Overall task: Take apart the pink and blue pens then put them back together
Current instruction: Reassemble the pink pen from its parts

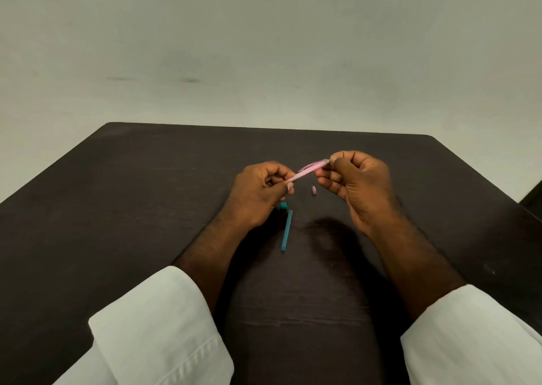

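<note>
A pink pen (pixel 308 172) is held slanted above the dark table (pixel 146 194), between both hands. My left hand (pixel 258 192) pinches its lower left end. My right hand (pixel 356 184) grips its upper right end, where the clip shows. A small pink piece (pixel 313 190) lies on the table under the pen. The blue pen barrel (pixel 286 230) lies on the table between my wrists, pointing away from me. A small teal piece (pixel 282 206) sits at its far end, partly hidden by my left hand.
The dark wooden table ends at a far edge (pixel 264 128) close to a pale wall (pixel 264 47). My white sleeves (pixel 152 326) cover both forearms near the front edge.
</note>
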